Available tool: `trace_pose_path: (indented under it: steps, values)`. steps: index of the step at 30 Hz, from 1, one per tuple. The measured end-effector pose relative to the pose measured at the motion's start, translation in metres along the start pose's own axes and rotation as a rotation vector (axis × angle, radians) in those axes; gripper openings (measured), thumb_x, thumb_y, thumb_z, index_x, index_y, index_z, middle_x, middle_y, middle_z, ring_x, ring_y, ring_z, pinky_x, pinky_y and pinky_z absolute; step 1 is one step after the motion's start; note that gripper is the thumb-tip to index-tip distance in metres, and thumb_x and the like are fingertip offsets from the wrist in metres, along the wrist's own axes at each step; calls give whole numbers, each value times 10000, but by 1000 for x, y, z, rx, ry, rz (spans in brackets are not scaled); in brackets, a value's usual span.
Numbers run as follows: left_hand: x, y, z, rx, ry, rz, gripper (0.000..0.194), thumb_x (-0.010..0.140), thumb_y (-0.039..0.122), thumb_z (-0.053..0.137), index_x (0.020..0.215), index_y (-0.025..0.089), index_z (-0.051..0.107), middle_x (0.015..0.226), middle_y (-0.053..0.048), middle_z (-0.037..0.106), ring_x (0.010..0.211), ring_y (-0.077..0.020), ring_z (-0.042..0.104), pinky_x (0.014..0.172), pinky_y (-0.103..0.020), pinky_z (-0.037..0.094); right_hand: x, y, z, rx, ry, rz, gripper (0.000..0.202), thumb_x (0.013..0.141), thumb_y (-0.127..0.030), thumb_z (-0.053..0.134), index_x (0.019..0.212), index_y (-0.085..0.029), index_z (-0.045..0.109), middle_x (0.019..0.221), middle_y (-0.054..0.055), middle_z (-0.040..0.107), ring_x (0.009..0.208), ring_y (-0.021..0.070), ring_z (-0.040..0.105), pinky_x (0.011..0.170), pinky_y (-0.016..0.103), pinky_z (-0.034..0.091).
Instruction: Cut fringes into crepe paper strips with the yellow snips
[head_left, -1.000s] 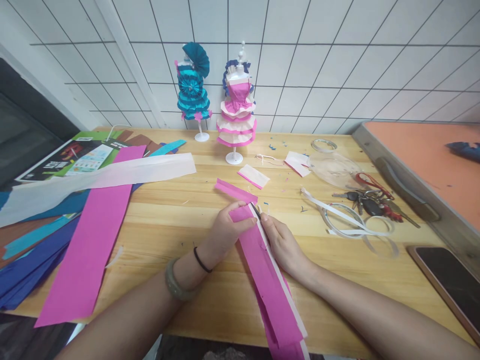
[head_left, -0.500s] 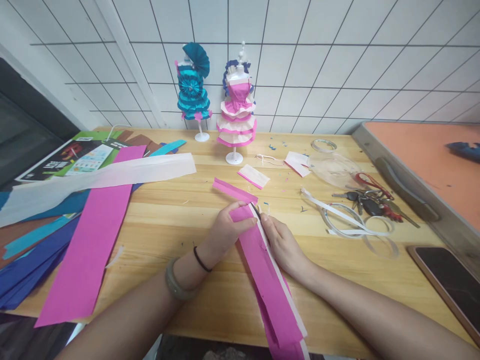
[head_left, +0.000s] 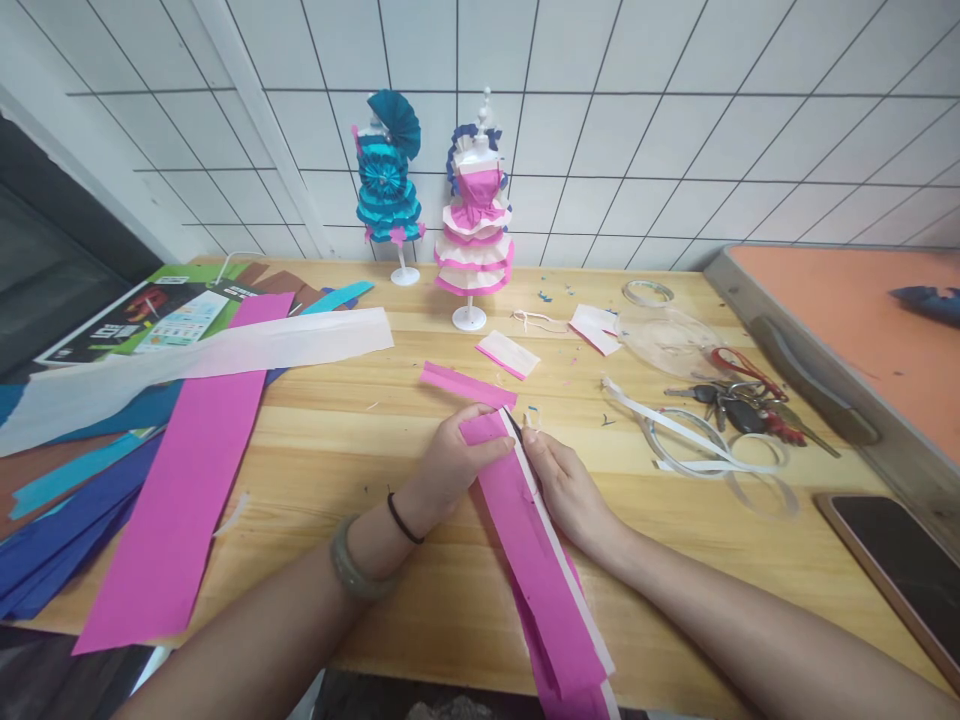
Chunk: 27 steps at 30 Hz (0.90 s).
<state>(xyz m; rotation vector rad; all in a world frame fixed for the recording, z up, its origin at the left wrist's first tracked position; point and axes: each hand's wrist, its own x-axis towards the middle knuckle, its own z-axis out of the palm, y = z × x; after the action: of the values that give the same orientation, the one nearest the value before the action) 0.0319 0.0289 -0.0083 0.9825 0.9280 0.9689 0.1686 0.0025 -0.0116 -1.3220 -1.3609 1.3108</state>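
Observation:
My left hand (head_left: 469, 455) grips the upper end of a folded pink crepe paper strip (head_left: 544, 590) with a white edge, thumb on top. The strip slants down past the table's front edge. My right hand (head_left: 566, 480) is closed at the strip's white edge. A thin dark thing (head_left: 514, 425) shows by its thumb; I cannot make out its kind. A small piece of pink paper (head_left: 469, 384) lies just beyond my left hand. Farther back stands a mini dress form (head_left: 474, 235) in a pink and white ruffled paper dress.
A second dress form (head_left: 386, 195) wears teal paper. Left lie a wide pink strip (head_left: 176, 500), a white strip (head_left: 300, 342) and blue sheets (head_left: 67, 540). Right are tape rolls (head_left: 686, 440), keys (head_left: 742, 412), a phone (head_left: 900, 570) and an orange-topped case (head_left: 847, 320).
Both hands keep almost the same place on the pink strip. The small piece of pink paper beyond them has shifted very slightly; the whole view has moved a little.

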Motion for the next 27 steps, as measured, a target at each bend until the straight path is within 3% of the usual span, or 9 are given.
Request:
trace_pose_path:
  steps: [6,14,22,24,27]
  values:
    - [3,3,-4,-82,-59,-31,327,653,220,679,958,161,578,817,-30,651,718,-152,598,715,-288,468,-1,2,0,88,26,55,436,848,-545,364,587,-198,413,551,-37,412,527,112,375,533,242,332]
    - [7,11,-16,-52,-117,-45,300,673,201,648,953,140,560,807,-44,636,718,-158,594,707,-295,464,4,-1,-6,311,-119,199,450,805,-593,393,648,-182,491,502,-49,419,391,77,314,375,218,220]
    - [14,15,-27,-81,40,-86,183,620,204,679,718,145,535,624,22,542,559,-98,522,540,-226,435,10,-7,-10,403,-101,293,502,773,-606,429,759,-127,577,523,-15,486,386,73,358,362,209,259]
    - [15,15,-28,-101,52,-74,211,614,191,682,783,143,564,645,26,542,572,-92,521,550,-220,437,13,-10,-15,423,-49,286,488,767,-598,449,773,-129,587,537,-10,490,401,78,364,364,210,266]
    - [19,15,-31,-123,78,-42,437,609,157,680,1032,162,572,738,13,576,627,-92,535,599,-219,446,22,-14,-31,368,65,216,466,757,-592,467,791,-145,597,542,-6,507,409,90,382,361,217,267]
